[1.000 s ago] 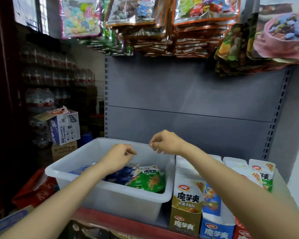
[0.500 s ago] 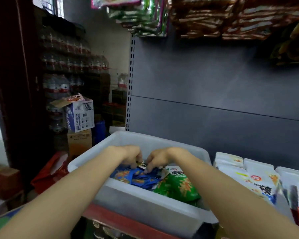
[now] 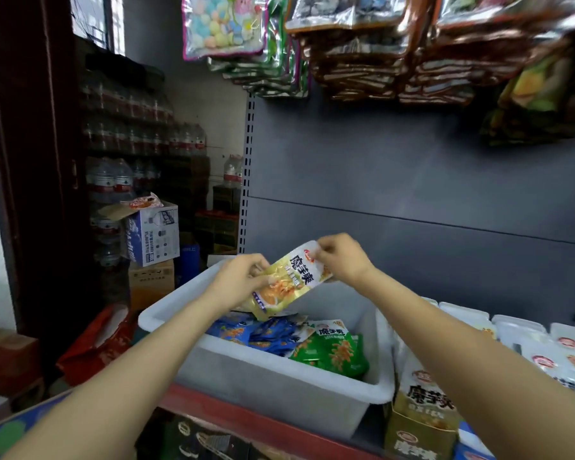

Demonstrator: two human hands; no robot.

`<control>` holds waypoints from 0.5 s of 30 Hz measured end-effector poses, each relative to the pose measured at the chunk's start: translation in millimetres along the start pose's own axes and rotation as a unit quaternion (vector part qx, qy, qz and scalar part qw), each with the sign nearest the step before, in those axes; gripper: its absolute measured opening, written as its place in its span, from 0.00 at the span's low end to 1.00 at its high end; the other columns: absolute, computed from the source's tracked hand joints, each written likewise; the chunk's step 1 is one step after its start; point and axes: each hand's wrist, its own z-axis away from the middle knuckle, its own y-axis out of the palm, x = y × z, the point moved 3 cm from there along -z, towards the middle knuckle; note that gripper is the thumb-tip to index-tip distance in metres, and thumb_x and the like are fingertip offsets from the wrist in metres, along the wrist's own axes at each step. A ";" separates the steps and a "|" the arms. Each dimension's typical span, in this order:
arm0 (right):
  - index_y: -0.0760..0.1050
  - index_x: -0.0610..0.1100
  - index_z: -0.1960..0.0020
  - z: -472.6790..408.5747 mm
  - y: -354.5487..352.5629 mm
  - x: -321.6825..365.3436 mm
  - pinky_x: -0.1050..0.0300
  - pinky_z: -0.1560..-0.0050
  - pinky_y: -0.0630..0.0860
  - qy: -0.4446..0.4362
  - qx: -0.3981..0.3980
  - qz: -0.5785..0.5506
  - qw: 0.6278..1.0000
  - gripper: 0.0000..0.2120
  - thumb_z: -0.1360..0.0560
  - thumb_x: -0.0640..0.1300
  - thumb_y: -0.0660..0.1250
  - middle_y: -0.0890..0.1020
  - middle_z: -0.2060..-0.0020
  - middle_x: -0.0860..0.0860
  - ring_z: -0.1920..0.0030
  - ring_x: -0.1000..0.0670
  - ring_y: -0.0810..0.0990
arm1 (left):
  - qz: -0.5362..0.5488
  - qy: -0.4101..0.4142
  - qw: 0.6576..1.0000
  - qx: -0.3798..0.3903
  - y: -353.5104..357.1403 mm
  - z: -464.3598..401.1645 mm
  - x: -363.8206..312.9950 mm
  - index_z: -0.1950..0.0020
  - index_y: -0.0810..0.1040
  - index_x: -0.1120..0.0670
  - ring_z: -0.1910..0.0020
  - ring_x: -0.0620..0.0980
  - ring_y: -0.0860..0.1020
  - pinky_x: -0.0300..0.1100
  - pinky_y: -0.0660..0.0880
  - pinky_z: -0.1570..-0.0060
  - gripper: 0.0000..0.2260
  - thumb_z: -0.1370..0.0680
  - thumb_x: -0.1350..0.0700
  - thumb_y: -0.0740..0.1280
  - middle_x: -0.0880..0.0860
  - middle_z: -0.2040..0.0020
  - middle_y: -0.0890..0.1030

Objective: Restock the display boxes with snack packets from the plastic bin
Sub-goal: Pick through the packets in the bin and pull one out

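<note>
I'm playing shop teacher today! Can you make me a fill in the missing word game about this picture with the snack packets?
1. Both hands hold up one ____ snack packet above the bin.
2. The left hand grips its lower end and the right hand pinches its ____ end.
3. The plastic bin is ____ in colour.
4. Beside the blue packets in the bin lies a ____ packet.

Missing words: yellow; upper; white; green

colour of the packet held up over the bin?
Yellow-gold packet with a white top and black characters, gripped by the left hand and right hand; head view.
</note>
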 end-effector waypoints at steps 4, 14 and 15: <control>0.77 0.38 0.58 43.5 -42.5 -6.6 0.55 0.69 0.81 0.049 -0.086 -0.298 0.949 0.04 0.27 0.38 0.70 0.80 0.64 0.46 0.66 0.49 0.81 | 0.076 0.020 0.996 -0.032 12.7 11.1 -49.3 0.62 0.78 0.51 0.60 0.49 0.81 0.44 0.75 0.54 0.06 0.28 0.55 0.73 0.51 0.64 0.83; 0.75 0.43 0.55 119.6 -139.4 -61.6 0.58 0.69 0.80 0.047 -0.240 -0.341 0.908 0.07 0.25 0.31 0.65 0.82 0.62 0.48 0.64 0.49 0.82 | 0.076 0.077 0.994 0.013 99.7 8.8 -157.5 0.51 0.79 0.55 0.56 0.46 0.80 0.37 0.75 0.54 0.04 0.23 0.56 0.67 0.51 0.56 0.83; 0.75 0.43 0.55 121.5 -148.4 -67.6 0.59 0.69 0.80 0.046 -0.267 -0.322 0.907 0.07 0.25 0.32 0.65 0.82 0.61 0.48 0.63 0.50 0.81 | 0.052 0.067 0.996 0.036 110.9 4.7 -159.2 0.48 0.79 0.56 0.50 0.49 0.80 0.39 0.74 0.51 0.06 0.22 0.56 0.66 0.52 0.51 0.83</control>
